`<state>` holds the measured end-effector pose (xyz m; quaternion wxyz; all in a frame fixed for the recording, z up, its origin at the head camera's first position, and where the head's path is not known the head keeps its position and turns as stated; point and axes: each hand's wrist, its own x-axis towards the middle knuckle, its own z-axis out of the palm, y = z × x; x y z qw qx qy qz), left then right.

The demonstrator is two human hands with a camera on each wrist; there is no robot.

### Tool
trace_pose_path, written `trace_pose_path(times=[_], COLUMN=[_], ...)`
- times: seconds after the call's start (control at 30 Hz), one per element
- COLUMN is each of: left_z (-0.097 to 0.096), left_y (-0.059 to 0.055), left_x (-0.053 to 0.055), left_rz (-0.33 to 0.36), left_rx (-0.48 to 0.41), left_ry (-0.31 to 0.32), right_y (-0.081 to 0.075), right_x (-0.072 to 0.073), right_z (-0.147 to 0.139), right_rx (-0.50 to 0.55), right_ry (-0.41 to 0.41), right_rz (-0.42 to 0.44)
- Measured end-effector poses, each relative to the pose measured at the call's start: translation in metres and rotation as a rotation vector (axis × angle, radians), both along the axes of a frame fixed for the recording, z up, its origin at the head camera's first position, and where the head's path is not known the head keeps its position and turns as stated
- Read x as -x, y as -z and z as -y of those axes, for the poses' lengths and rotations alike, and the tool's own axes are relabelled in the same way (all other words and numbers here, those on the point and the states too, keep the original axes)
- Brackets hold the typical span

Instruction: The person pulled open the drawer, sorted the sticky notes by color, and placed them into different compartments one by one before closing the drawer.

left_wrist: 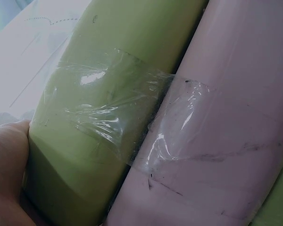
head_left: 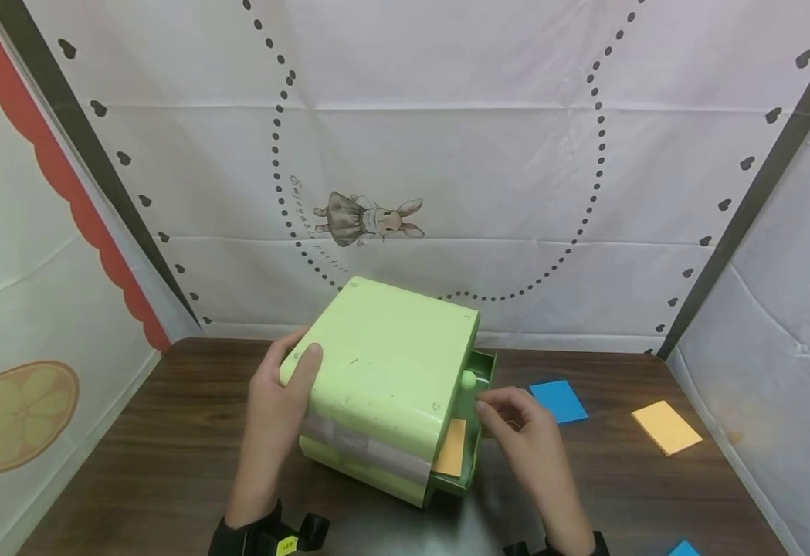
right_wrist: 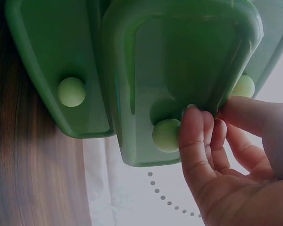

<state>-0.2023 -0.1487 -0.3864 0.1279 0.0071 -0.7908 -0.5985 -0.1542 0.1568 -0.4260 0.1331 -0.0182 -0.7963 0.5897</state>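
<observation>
A small light-green plastic drawer cabinet (head_left: pixel 384 340) with a pinkish middle band (head_left: pixel 363 448) stands askew on the table. My left hand (head_left: pixel 279 394) grips its left end, thumb on top and fingers mostly hidden behind. Clear tape (left_wrist: pixel 118 108) crosses the seam in the left wrist view. A dark-green middle drawer (right_wrist: pixel 188 61) sticks out on the right, with an orange paper (head_left: pixel 451 448) in it. My right hand (head_left: pixel 519 425) pinches the drawer front's upper edge, fingertips beside its round knob (right_wrist: pixel 167 135) and thumb on the far side.
On the table's right lie a blue paper square (head_left: pixel 559 401) and an orange one (head_left: pixel 666 427). Another blue piece (head_left: pixel 684 549) shows at the lower edge. Other drawers' knobs (right_wrist: pixel 71 92) flank the pulled-out one. White printed cloth walls (head_left: pixel 460 170) enclose the table (head_left: pixel 140 463).
</observation>
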Motion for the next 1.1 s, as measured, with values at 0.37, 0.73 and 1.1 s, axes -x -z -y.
trace_pose_path(times=[0.37,0.73,1.1], left_z=[-0.001,0.002,-0.001], left_y=[0.001,0.003,0.000], left_x=[0.001,-0.004,-0.001], left_rz=[-0.020,0.004,-0.009], left_rx=[0.004,0.005,0.011], left_ry=[-0.013,0.005,-0.013], right_y=[0.005,0.054,0.071], right_x=[0.003,-0.011,-0.011], right_z=[-0.036,-0.153,-0.173], right_rx=[-0.100,-0.130,-0.190], right_ry=[0.103,0.274,0.294], right_rz=[-0.051,0.423,0.538])
